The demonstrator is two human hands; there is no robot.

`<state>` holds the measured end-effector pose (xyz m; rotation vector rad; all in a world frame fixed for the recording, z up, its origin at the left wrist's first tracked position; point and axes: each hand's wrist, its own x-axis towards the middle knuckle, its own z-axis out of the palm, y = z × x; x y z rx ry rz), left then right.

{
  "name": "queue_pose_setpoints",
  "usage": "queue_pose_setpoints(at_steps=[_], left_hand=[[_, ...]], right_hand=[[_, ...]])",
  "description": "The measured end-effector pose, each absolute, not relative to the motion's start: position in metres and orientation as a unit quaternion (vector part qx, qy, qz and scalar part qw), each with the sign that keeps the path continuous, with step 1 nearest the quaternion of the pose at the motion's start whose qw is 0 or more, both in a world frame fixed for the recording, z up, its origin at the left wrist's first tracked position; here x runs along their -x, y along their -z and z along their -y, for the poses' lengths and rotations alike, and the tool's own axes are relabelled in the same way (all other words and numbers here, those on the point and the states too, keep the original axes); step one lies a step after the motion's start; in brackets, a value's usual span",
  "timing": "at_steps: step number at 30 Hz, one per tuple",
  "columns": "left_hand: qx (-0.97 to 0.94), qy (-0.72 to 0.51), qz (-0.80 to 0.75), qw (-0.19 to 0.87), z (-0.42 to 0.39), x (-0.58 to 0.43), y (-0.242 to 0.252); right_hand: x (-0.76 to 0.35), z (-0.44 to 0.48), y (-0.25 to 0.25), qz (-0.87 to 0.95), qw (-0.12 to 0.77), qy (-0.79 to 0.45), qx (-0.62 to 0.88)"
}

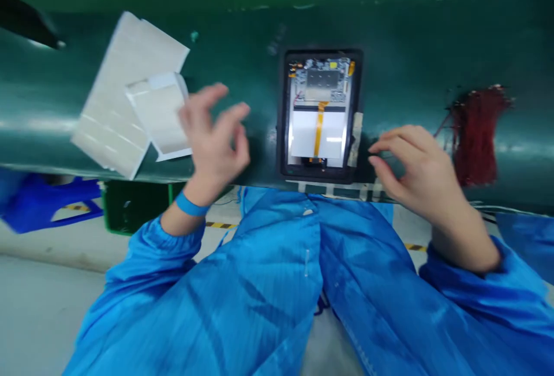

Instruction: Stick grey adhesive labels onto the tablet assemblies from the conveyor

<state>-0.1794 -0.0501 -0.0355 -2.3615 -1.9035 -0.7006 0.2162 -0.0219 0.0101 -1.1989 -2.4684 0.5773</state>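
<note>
An opened tablet [298, 134] lies in a black frame on the green bench, its circuit board [322, 79] at the top and an orange ribbon cable [319, 131] running down over a white panel. My left hand [216, 136] is raised left of it, near the white sheets, slightly blurred; its fingers are apart and I see nothing in them. Right of the tablet, my right hand [415, 165] is closed in a pinch, thumb and forefinger tips nearly together. Something small and dark may be between them; I cannot make it out. A bundle of thin dark red wires [476, 139] lies beyond that hand.
White label sheets [116, 93] and a smaller white sheet [158, 113] overlap at the left. Pale tape strips [355, 139] are stuck beside the tablet and along the bench edge. A green crate [138, 206] and a blue plastic chair [56, 200] stand below the bench.
</note>
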Motion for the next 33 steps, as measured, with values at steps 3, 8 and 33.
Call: queue_pose_setpoints(at_steps=[3, 8, 33], left_hand=[[0.543, 0.150, 0.826, 0.032, 0.002, 0.286, 0.028], [0.365, 0.117, 0.914, -0.133, -0.026, 0.354, 0.016], [0.423, 0.539, 0.681, -0.259, 0.111, 0.184, -0.025]], right_hand=[[-0.217, 0.013, -0.011, 0.884, 0.204, -0.177, 0.382], [-0.183, -0.001, -0.018, 0.909, 0.201, -0.162, 0.327], [0.012, 0.004, -0.037, 0.896, 0.280, -0.193, 0.284]])
